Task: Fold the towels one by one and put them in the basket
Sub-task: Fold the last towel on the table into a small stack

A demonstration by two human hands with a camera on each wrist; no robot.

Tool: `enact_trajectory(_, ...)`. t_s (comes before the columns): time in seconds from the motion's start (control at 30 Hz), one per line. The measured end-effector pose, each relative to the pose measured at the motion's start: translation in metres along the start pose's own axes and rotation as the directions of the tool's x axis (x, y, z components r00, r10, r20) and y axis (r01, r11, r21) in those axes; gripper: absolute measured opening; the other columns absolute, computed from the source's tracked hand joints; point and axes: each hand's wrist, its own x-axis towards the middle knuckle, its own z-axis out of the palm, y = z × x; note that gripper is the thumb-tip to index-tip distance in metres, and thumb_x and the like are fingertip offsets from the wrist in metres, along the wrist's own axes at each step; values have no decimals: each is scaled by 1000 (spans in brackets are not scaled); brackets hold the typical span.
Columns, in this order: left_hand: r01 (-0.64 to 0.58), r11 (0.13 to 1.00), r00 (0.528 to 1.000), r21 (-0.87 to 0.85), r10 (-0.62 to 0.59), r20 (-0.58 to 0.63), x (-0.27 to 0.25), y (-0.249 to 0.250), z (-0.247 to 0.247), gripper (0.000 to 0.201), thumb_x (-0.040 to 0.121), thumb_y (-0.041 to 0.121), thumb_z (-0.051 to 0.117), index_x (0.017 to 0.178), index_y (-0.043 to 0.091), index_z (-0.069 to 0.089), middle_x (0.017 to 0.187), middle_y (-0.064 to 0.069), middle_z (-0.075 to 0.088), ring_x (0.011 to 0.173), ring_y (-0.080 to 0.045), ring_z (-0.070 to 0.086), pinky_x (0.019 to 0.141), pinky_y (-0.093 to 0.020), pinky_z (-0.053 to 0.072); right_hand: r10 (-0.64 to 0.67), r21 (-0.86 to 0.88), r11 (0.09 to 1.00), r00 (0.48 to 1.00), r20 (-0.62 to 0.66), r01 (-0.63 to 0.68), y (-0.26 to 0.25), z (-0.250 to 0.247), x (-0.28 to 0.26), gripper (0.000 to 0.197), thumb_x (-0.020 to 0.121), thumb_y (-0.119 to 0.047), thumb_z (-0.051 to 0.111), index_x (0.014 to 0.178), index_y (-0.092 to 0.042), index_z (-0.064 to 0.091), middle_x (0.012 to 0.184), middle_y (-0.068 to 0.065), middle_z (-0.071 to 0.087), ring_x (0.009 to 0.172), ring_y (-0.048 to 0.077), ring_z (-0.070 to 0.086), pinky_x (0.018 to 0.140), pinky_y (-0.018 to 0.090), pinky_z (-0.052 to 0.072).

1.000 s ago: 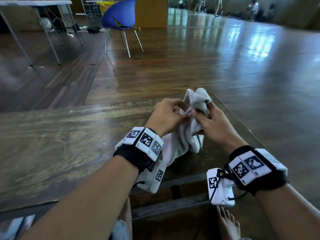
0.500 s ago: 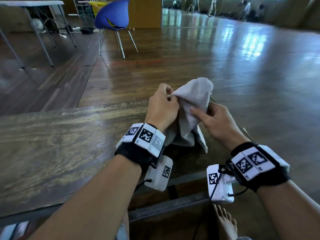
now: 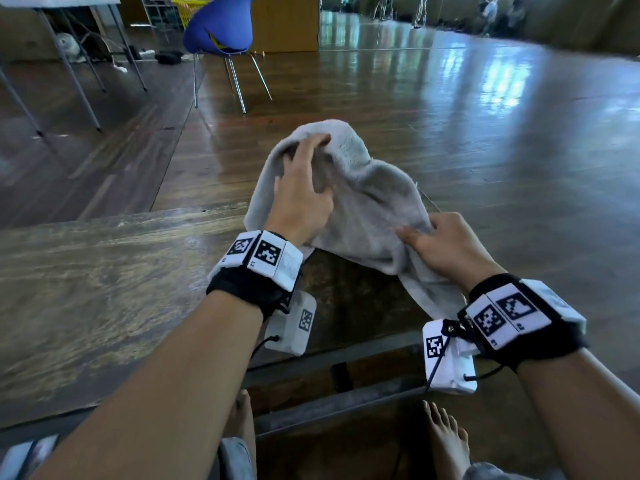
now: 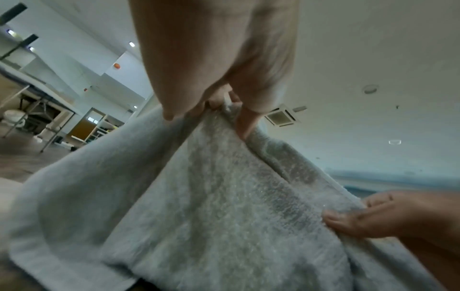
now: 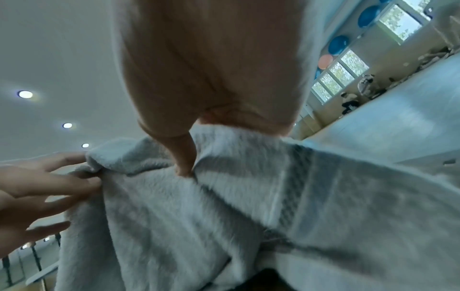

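A pale grey towel (image 3: 370,202) hangs spread between my two hands, above the far right part of the wooden table (image 3: 104,289). My left hand (image 3: 306,161) is raised and pinches the towel's upper edge, with its other fingers spread loosely. The left wrist view shows those fingers (image 4: 219,104) nipping a fold of the towel (image 4: 199,206). My right hand (image 3: 420,233) is lower and to the right, and it pinches the towel's side edge. In the right wrist view its thumb (image 5: 184,157) presses into the towel (image 5: 248,206). The towel's lower end droops toward the table.
The table's right edge runs just past my right hand, with shiny wooden floor (image 3: 485,133) beyond. A blue chair (image 3: 221,26) stands far back, with something yellow (image 3: 188,5) behind it. A folding table (image 3: 59,5) is at the far left. Bare feet (image 3: 446,441) show below the table.
The towel was bunched between both hands held close together. Now the hands have drawn apart, the left one up and away, the right one to the right, and the towel is spread open.
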Motion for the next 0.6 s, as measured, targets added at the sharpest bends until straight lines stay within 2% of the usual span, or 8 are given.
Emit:
enact_trajectory(0.07,99,989,982,113,-116,146,-3,-2,-1,84,85,5,61,149,37,18,147,-6,40,132,-28,46,111,-54,36,7,-33,999,1000,8,-7,3,1,1,34,93,-38,64,70,-13,65,66,1,69,63,18,65,54,28,47)
enact_trajectory(0.17,159,953,923,256,-236,305,-10,-5,-1,102,84,11,66,153,37,-4,137,-12,53,117,-35,59,99,-57,46,25,42,999,1000,-15,-24,-1,3,2,38,99,-34,56,67,-15,60,52,-11,58,53,11,54,46,19,42)
enact_trajectory(0.23,186,938,891,294,-287,351,-13,-5,4,88,83,20,71,150,27,14,114,-6,59,89,-23,64,80,-39,55,92,271,957,995,44,-100,-9,4,1,32,102,-32,52,77,-19,68,59,-14,65,58,9,62,44,19,46)
enact_trajectory(0.3,249,932,865,263,-336,373,-13,-1,10,61,79,29,76,128,19,41,107,-4,60,84,-19,61,68,-35,54,124,504,844,981,148,-183,-19,4,-3,27,104,-30,51,93,-20,73,89,-3,76,76,25,74,55,32,57)
enact_trajectory(0.4,272,947,769,171,-321,553,-13,6,17,34,77,36,79,99,22,57,97,-4,67,83,-17,68,66,-37,62,101,666,717,976,195,-207,-30,4,-7,28,106,-29,46,104,-16,71,113,9,73,87,36,75,64,42,61)
enact_trajectory(0.47,233,953,663,193,-301,685,-17,8,19,30,76,49,78,93,32,61,98,3,70,86,-13,69,70,-32,61,79,764,613,978,194,-201,-34,7,-8,29,107,-29,43,112,-13,67,116,10,72,89,39,74,68,43,62)
enact_trajectory(0.5,189,953,644,239,-304,702,-19,7,19,32,74,55,76,95,34,63,98,7,70,88,-9,67,73,-28,57,65,811,551,979,195,-198,-36,7,-8,30,107,-30,42,117,-12,65,117,11,72,92,40,74,70,42,62)
enact_trajectory(0.6,71,932,765,355,-279,580,-19,2,20,19,85,41,68,86,22,65,78,6,66,72,-9,61,60,-22,44,60,872,458,985,162,-172,-35,7,-4,29,108,-28,41,120,-11,61,117,12,72,98,36,74,77,41,62)
